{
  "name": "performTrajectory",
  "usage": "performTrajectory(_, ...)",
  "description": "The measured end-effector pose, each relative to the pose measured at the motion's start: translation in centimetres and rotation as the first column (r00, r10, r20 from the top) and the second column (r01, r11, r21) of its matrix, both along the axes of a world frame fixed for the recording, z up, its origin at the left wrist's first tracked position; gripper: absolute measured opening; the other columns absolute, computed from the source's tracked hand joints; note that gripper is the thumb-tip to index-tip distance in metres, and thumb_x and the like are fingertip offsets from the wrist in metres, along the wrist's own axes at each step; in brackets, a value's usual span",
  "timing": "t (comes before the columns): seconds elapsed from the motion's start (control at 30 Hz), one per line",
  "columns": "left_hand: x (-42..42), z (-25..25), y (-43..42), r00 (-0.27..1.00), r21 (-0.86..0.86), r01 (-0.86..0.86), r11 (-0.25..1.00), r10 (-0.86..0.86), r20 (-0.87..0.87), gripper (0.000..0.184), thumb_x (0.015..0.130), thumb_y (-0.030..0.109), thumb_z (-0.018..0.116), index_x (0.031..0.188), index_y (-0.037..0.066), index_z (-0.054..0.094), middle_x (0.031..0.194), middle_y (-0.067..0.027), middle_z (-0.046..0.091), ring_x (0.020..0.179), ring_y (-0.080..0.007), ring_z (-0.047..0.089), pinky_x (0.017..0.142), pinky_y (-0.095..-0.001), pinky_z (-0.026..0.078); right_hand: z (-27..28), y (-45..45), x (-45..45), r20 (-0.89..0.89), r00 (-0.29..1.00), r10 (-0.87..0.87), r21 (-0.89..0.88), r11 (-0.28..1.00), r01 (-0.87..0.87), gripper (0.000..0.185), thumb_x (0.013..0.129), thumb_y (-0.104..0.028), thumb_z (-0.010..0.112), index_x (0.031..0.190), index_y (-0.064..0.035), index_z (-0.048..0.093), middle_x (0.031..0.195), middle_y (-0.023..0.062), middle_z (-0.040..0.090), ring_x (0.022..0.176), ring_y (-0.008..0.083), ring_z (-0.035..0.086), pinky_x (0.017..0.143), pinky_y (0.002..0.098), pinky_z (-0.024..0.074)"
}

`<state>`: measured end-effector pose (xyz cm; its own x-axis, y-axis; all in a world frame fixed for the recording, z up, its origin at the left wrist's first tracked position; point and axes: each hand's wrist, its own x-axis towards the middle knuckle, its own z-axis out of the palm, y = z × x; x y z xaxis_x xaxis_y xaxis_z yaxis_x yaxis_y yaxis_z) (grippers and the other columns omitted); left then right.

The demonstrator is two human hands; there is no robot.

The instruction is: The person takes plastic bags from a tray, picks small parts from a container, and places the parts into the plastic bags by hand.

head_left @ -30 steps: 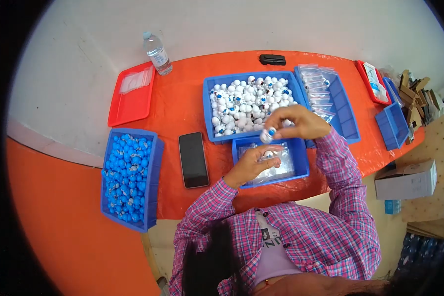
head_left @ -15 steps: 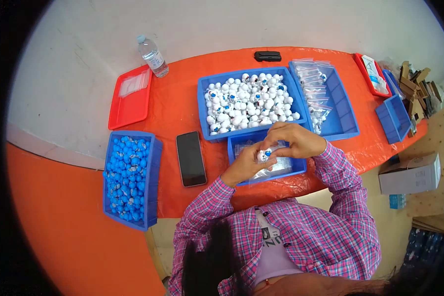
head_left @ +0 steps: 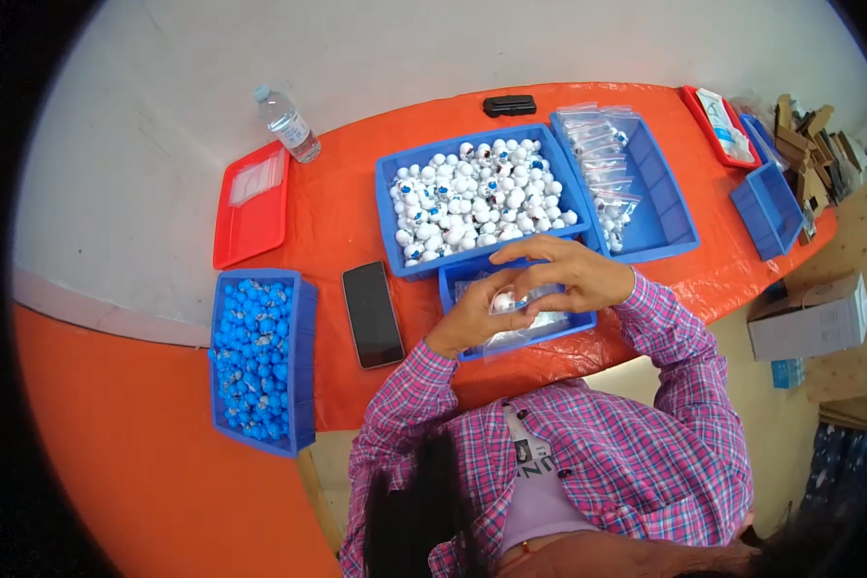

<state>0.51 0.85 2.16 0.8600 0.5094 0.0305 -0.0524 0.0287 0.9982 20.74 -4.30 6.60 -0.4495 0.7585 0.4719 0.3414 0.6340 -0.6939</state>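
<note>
My left hand (head_left: 472, 316) pinches a small clear zip bag (head_left: 520, 306) with a white ball-shaped piece (head_left: 504, 302) inside. My right hand (head_left: 576, 274) has its fingers closed at the bag's upper right edge. Both hands are above a small blue bin (head_left: 450, 279) of flat clear bags (head_left: 530, 334). Just behind them stands a large blue bin (head_left: 387, 183) heaped with white balls (head_left: 477, 197), some bearing blue or dark parts. At its right, filled zip bags (head_left: 607, 173) lie along one side of another blue bin (head_left: 657, 236).
Blue balls (head_left: 250, 356) fill a bin (head_left: 303, 385) on the left, near a phone (head_left: 373, 315). Farther back are a red tray (head_left: 250, 231) with bags, a water bottle (head_left: 289, 125) and a black object (head_left: 509, 105). A small blue bin (head_left: 769, 212) and a carton (head_left: 809, 323) are on the right.
The white piece now sits behind the bag's clear film, slightly left of where my fingers held it. My right fingers have shifted to the bag's edge. The whole view has shifted slightly.
</note>
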Motion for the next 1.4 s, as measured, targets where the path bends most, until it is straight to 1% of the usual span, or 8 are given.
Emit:
performTrajectory(0.13, 0.1, 0.3, 1.1, 0.991, -0.213, 0.122, 0.969, -0.131, -0.028, 0.048, 0.078, 0.009, 0.074, 0.124, 0.006, 0.058, 0.114, -0.0135, 0.062, 0.101, -0.0202, 0.060, 0.088, -0.0301, 0.046, 0.6, 0.6, 0.5, 0.055, 0.997, 0.061, -0.019, 0.998, -0.060, 0.013, 0.079, -0.009, 0.070, 0.088, -0.0123, 0.062, 0.119, 0.0090, 0.060, 0.105, 0.0255, 0.057, 0.092, 0.0373, 0.0462)
performTrajectory(0.33, 0.5, 0.1, 1.8, 0.962, -0.185, 0.258, 0.948, -0.234, 0.140, 0.053, 0.080, 0.004, 0.070, 0.130, 0.007, 0.052, 0.125, -0.0162, 0.056, 0.106, -0.0233, 0.060, 0.090, -0.0324, 0.049, 2.9, 2.4, 1.7, 0.047, 0.997, -0.062, -0.083, 0.994, 0.066, 0.014, 0.080, -0.010, 0.070, 0.088, -0.0118, 0.059, 0.118, 0.0095, 0.060, 0.104, 0.0255, 0.057, 0.090, 0.0367, 0.0463)
performTrajectory(0.5, 0.9, 0.0, 1.7, 0.966, -0.290, 0.148, 0.946, -0.076, 0.246, 0.060, 0.084, 0.001, 0.066, 0.138, 0.007, 0.043, 0.134, -0.0188, 0.050, 0.114, -0.0284, 0.057, 0.094, -0.0364, 0.050, 4.2, 3.5, 2.1, 0.070, 0.990, -0.124, 0.027, 0.992, 0.122, 0.013, 0.086, -0.018, 0.067, 0.090, -0.0132, 0.056, 0.117, 0.0096, 0.060, 0.104, 0.0243, 0.057, 0.087, 0.0361, 0.0463)
performTrajectory(0.67, 0.8, 0.1, 2.0, 0.977, -0.368, 0.125, 0.921, -0.050, 0.207, 0.070, 0.085, 0.001, 0.066, 0.146, 0.008, 0.032, 0.135, -0.0264, 0.047, 0.121, -0.0344, 0.053, 0.096, -0.0384, 0.050, 4.9, 3.7, 2.3, -0.057, 0.975, -0.214, -0.179, 0.963, 0.201, 0.015, 0.079, -0.011, 0.072, 0.087, -0.0104, 0.060, 0.115, 0.0088, 0.062, 0.097, 0.0243, 0.059, 0.078, 0.0330, 0.0481)
performTrajectory(0.83, 0.6, 0.4, 2.4, 0.989, -0.294, 0.112, 0.949, -0.077, 0.129, 0.070, 0.087, 0.006, 0.066, 0.147, 0.007, 0.029, 0.135, -0.0269, 0.047, 0.122, -0.0351, 0.052, 0.097, -0.0391, 0.049, 4.4, 4.3, 3.4, 0.057, 0.994, -0.089, -0.037, 0.995, 0.091, 0.014, 0.078, -0.014, 0.074, 0.080, -0.0092, 0.061, 0.114, 0.0087, 0.063, 0.092, 0.0234, 0.061, 0.073, 0.0318, 0.0484)
performTrajectory(0.97, 0.6, 1.5, 1.9, 0.969, -0.680, 0.136, 0.721, 0.045, 0.242, 0.061, 0.088, 0.005, 0.065, 0.142, 0.005, 0.036, 0.130, -0.0254, 0.052, 0.120, -0.0350, 0.054, 0.094, -0.0379, 0.051, 4.8, 4.2, 3.2, 0.101, 0.984, -0.149, -0.073, 0.985, 0.157, 0.017, 0.076, -0.016, 0.077, 0.073, -0.0086, 0.062, 0.112, 0.0093, 0.064, 0.089, 0.0230, 0.062, 0.070, 0.0309, 0.0484)
performTrajectory(1.13, 0.3, -1.0, 2.5, 0.983, -0.399, -0.008, 0.917, 0.082, 0.167, 0.047, 0.089, 0.004, 0.063, 0.133, 0.003, 0.046, 0.121, -0.0174, 0.061, 0.097, -0.0216, 0.065, 0.085, -0.0276, 0.054, 6.3, 3.6, 2.6, 0.149, 0.972, -0.184, -0.224, 0.951, 0.214, 0.022, 0.073, -0.013, 0.080, 0.068, -0.0086, 0.059, 0.114, 0.0086, 0.064, 0.097, 0.0245, 0.063, 0.078, 0.0337, 0.0506)
performTrajectory(1.4, 0.4, -0.6, 2.2, 0.988, -0.328, -0.042, 0.944, 0.088, 0.129, 0.037, 0.087, 0.005, 0.067, 0.121, 0.002, 0.053, 0.110, -0.0130, 0.063, 0.090, -0.0187, 0.064, 0.081, -0.0270, 0.055, 5.4, 3.8, 2.2, 0.113, 0.987, -0.114, -0.192, 0.972, 0.134, 0.020, 0.073, -0.012, 0.079, 0.070, -0.0074, 0.061, 0.112, 0.0087, 0.065, 0.094, 0.0235, 0.063, 0.075, 0.0327, 0.0505)
